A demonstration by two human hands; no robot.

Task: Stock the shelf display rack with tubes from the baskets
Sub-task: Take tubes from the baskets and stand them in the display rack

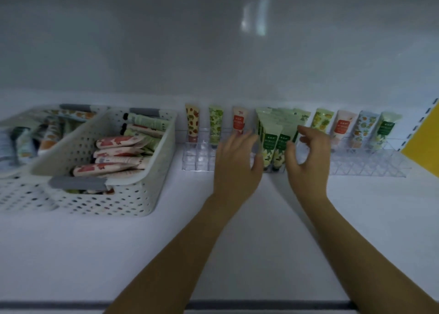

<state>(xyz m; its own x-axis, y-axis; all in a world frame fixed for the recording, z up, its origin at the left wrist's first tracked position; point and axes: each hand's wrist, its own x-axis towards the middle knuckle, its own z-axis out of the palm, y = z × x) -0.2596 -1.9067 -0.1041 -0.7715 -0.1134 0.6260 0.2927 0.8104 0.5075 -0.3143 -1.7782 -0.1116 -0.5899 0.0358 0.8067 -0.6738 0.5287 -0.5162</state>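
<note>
**Left hand and right hand flank green tubes**

Left fingers lie straight against the tubes, which stand in the clear rack beyond both hands. Right fingers curl, grasp unclear. One basket sits left of them. Label writing is too blurred to read.

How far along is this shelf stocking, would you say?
Early to midway. Done: one tube stands in most back slots of the clear rack, and a cluster of green tubes fills the middle. In hand: the left hand and right hand flank those green tubes. Left: most front slots are empty, and the basket beside it holds many tubes.
</note>
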